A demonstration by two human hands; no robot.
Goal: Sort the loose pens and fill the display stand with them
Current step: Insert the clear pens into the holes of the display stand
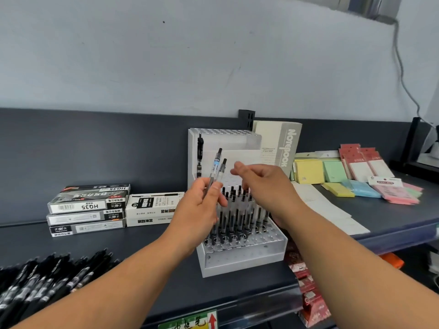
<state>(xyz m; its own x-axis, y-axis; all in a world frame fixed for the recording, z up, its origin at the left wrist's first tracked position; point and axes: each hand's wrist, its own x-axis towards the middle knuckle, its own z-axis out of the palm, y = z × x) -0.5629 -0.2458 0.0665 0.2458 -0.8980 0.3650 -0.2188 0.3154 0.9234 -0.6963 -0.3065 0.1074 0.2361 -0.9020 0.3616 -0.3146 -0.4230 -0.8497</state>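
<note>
A white stepped display stand (244, 260) with rows of holes stands on the dark shelf, at the centre. Several clear pens with black caps (237, 210) stand upright in its lower tier. One black pen (200, 148) hangs at the stand's upper left. My left hand (202, 210) grips two clear pens (217, 167), their tips pointing up, just left of the stand. My right hand (263, 181) hovers above the standing pens with its fingers relaxed, holding nothing. A pile of loose black pens (42, 281) lies at the lower left.
Stacked pen boxes (88, 207) and a white box (152, 207) sit left of the stand. A notebook (282, 148) leans behind it. Sticky notes (332, 174) and paper sheets (327, 210) lie to the right. The shelf's front edge (237, 302) carries a label.
</note>
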